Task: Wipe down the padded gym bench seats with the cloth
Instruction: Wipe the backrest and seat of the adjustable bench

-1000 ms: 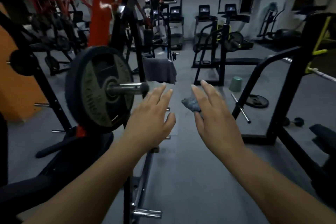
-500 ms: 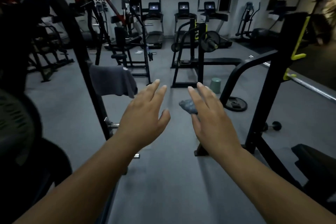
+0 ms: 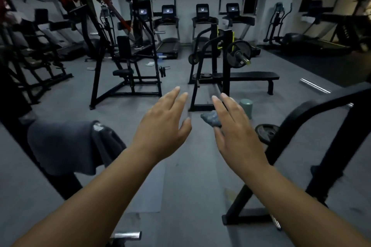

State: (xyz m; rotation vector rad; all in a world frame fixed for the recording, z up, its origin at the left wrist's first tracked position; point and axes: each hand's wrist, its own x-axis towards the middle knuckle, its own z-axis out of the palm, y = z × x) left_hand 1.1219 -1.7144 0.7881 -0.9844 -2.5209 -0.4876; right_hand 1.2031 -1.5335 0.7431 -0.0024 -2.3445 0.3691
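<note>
Both my arms reach forward at chest height over the grey floor. My left hand [image 3: 164,126] is open, fingers spread, holding nothing. My right hand [image 3: 234,126] has straight fingers, and its thumb pinches a small crumpled blue-grey cloth [image 3: 209,118] under the palm. A black flat padded bench [image 3: 254,75] stands ahead to the right, behind its barbell rack, well beyond my hands. A plate-loaded machine with a small black padded seat [image 3: 122,72] stands ahead to the left.
A grey towel [image 3: 68,146] hangs over a black post at lower left. A black rack frame [image 3: 301,142] rises close on my right. A green bucket [image 3: 246,104] and a weight plate [image 3: 267,130] lie on the floor ahead. Treadmills [image 3: 203,26] line the back wall.
The view has moved forward and swung right. The big weight plate on the left has left the frame, and the towel has slid to lower left. Both hands keep their pose.
</note>
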